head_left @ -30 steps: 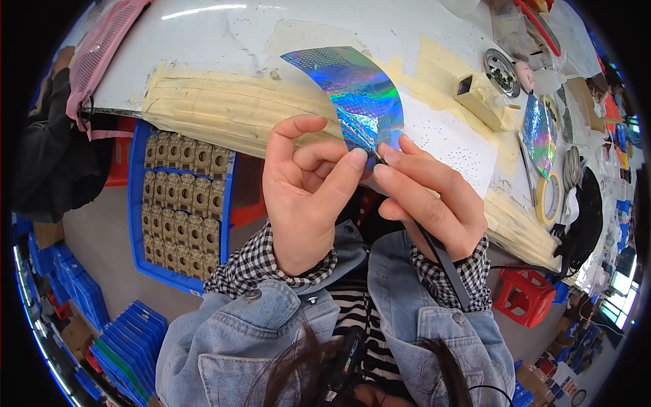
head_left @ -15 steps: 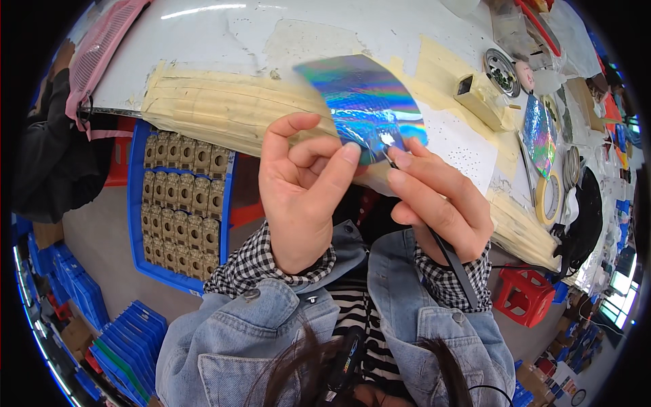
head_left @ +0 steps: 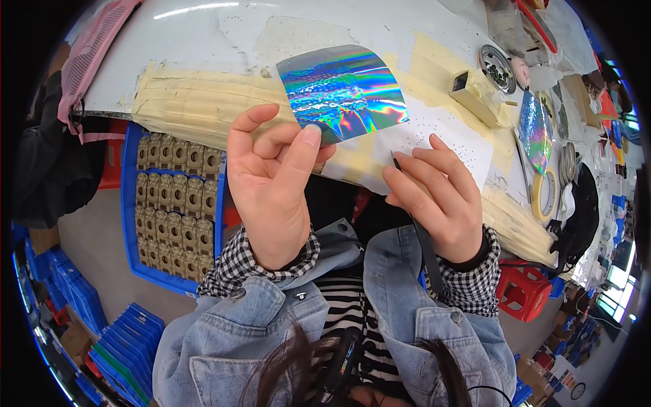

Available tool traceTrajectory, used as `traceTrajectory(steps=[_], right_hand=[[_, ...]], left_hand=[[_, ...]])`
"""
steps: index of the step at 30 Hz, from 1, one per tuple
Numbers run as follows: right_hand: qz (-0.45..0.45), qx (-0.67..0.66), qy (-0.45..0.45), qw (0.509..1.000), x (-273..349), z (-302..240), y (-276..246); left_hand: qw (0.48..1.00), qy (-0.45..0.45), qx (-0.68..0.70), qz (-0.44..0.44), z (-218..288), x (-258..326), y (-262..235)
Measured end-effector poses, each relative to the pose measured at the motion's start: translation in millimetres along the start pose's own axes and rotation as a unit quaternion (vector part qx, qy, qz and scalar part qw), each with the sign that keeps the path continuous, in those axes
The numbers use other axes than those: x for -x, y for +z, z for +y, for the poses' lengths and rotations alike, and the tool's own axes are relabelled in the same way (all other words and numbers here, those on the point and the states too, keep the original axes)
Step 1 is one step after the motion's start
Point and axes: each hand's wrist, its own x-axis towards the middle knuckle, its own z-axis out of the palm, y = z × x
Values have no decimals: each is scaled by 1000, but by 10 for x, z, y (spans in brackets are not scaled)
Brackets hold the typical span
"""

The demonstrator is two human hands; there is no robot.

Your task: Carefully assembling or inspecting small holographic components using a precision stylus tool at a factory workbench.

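Note:
A shiny holographic sheet [head_left: 346,91], bent slightly and flashing blue and rainbow colours, is pinched at its near corner between the thumb and fingers of my left hand [head_left: 274,180]. Small raised marks dot its surface. My right hand [head_left: 441,193] grips black tweezers [head_left: 426,254] like a pen, their fine tip pointing up and away from me, apart from the sheet. Whether anything sits in the tip is too small to tell. Below lies a white paper [head_left: 434,132] scattered with tiny dark specks.
At left, a blue tray [head_left: 127,203] holds rows of camouflage-coloured housings. To the right lie a cream box [head_left: 481,102], a round dish of dark bits [head_left: 497,68], another holographic sheet [head_left: 536,132] and a tape roll [head_left: 544,197]. A red stool [head_left: 523,292] stands beyond my right arm.
My left hand has shifted left with the sheet, which now faces me more fully. The tweezers in my right hand have come away from the sheet.

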Motion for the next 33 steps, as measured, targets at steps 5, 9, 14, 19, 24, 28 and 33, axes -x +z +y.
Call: traceTrajectory(steps=[5,9,14,19,24,28,33], right_hand=[[-26,-17,10,999,-11,-10,-40],[7,-45,24,999,3,27,-59],[83,-82,55,992,10,16,-124],[121,-146,32,981,-90,-90,-158],[98,-170,6,981,-280,-161,-122],[101,-162,-12,981,-316,-128,-47],[109,-169,-10,979,-300,-120,2]], left_hand=[[1000,-5,-5,3,2,-6,8],[1000,-19,7,22,26,-7,43],[1000,-23,0,19,38,5,49],[999,-36,-7,8,31,1,105],[999,-9,-26,-37,6,25,57],[998,-12,-49,-31,73,47,119],[996,-9,-76,-47,88,73,124]])
